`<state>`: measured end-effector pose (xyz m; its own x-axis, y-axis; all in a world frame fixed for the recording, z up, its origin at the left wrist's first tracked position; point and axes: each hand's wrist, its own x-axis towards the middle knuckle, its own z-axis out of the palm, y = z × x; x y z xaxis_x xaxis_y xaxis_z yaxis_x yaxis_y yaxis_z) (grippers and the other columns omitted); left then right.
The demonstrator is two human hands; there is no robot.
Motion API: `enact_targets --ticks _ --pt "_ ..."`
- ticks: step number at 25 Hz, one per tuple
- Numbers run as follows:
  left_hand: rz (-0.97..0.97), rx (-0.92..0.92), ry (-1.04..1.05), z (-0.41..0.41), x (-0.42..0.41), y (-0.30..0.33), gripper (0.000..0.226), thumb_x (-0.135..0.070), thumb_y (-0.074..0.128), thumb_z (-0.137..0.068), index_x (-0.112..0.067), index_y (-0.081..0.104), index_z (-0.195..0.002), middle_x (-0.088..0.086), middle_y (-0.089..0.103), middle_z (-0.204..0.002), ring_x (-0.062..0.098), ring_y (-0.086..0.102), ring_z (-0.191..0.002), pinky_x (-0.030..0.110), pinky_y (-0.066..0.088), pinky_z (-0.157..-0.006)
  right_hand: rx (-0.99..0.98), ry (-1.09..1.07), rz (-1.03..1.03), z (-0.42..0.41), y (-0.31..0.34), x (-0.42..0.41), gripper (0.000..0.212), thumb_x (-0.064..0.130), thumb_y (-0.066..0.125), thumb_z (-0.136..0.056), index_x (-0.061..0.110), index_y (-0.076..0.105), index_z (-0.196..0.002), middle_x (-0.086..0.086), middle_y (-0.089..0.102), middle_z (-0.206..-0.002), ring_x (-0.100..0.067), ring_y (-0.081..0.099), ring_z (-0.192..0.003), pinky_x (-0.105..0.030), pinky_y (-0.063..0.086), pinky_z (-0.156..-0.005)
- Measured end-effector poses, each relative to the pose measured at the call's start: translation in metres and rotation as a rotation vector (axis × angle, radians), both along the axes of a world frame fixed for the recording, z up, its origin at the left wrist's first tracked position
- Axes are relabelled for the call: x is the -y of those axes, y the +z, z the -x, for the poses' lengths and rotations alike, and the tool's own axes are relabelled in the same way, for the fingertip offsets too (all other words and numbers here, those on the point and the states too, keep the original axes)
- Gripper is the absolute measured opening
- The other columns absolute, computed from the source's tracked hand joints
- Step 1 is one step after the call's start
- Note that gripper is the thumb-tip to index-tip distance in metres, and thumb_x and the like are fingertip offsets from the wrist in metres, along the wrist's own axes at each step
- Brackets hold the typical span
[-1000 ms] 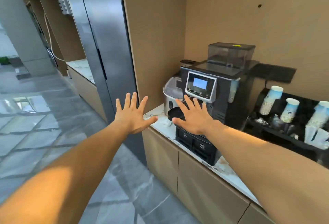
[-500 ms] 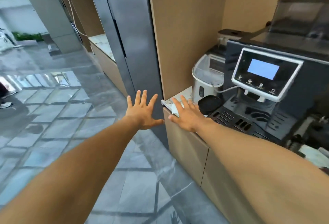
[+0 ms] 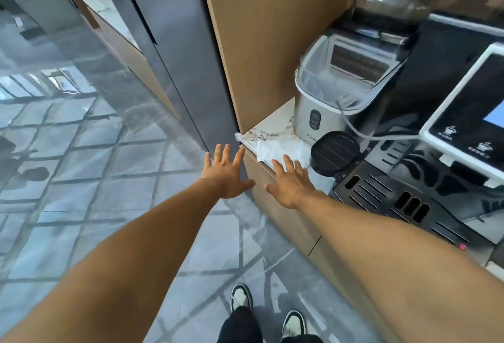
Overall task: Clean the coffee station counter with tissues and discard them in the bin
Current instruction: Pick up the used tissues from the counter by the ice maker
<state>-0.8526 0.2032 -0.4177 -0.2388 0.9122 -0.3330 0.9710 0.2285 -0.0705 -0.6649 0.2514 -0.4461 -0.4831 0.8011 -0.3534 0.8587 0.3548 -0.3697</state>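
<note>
You have just begun. Your left hand (image 3: 227,176) and right hand (image 3: 290,183) are spread wide, holding nothing. The tissue (image 3: 282,149) lies mid-frame on the stained counter (image 3: 268,126). No bin shows.

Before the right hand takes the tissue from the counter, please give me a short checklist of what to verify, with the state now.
1. Tissue lies flat on the counter: ok.
2. Right hand open, nothing in its grip: ok.
3. Left hand open, over the floor: ok.
4. Right fingertips at the tissue's near edge: ok.
5. Black round lid beside the tissue, touching it: cannot tell.
6. Bin in view: not ok.
</note>
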Motion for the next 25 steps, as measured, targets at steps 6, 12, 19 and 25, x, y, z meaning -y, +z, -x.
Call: enact_targets --ticks 6,12,19,25 --pt "0.042 0.142 -0.191 0.004 -0.076 -0.047 0.074 -0.049 0.047 -0.097 -0.032 0.008 -0.157 0.015 0.004 -0.167 0.038 0.002 -0.154 0.057 0.008 -0.125 0.064 -0.139 0.014 0.005 -0.041 -0.033 0.082 0.003 0.047 -0.091 0.025 -0.001 -0.154 -0.004 -0.015 -0.163 -0.031 -0.007 -0.150 -0.044 0.008 -0.122" --pt "0.054 0.150 -0.633 0.003 -0.164 -0.072 0.076 -0.001 0.052 -0.088 -0.033 0.029 -0.152 0.008 0.026 -0.160 0.036 0.025 -0.145 0.051 0.030 -0.118 0.096 -0.346 -0.150 0.020 -0.059 -0.067 0.098 -0.007 0.067 -0.073 0.023 0.014 -0.150 -0.006 0.001 -0.156 -0.031 0.012 -0.141 -0.043 0.038 -0.108" --pt "0.066 0.163 -1.038 0.000 -0.217 -0.099 0.077 0.005 0.056 -0.080 -0.028 0.039 -0.148 0.006 0.034 -0.150 0.032 0.034 -0.135 0.049 0.038 -0.108 0.058 -0.665 -0.210 0.028 -0.076 -0.092 0.032 0.021 0.051 -0.098 0.019 0.053 -0.129 -0.005 0.040 -0.131 -0.027 0.040 -0.118 -0.038 0.043 -0.099" --pt "0.027 0.286 -1.017 -0.003 -0.230 -0.110 0.053 0.005 0.054 -0.088 -0.017 0.058 -0.136 0.010 0.052 -0.123 0.032 0.052 -0.115 0.045 0.051 -0.090 -0.021 -0.802 -0.150 0.026 -0.080 -0.092 0.029 0.006 0.053 -0.094 0.015 0.059 -0.121 -0.008 0.046 -0.123 -0.027 0.045 -0.114 -0.035 0.042 -0.100"
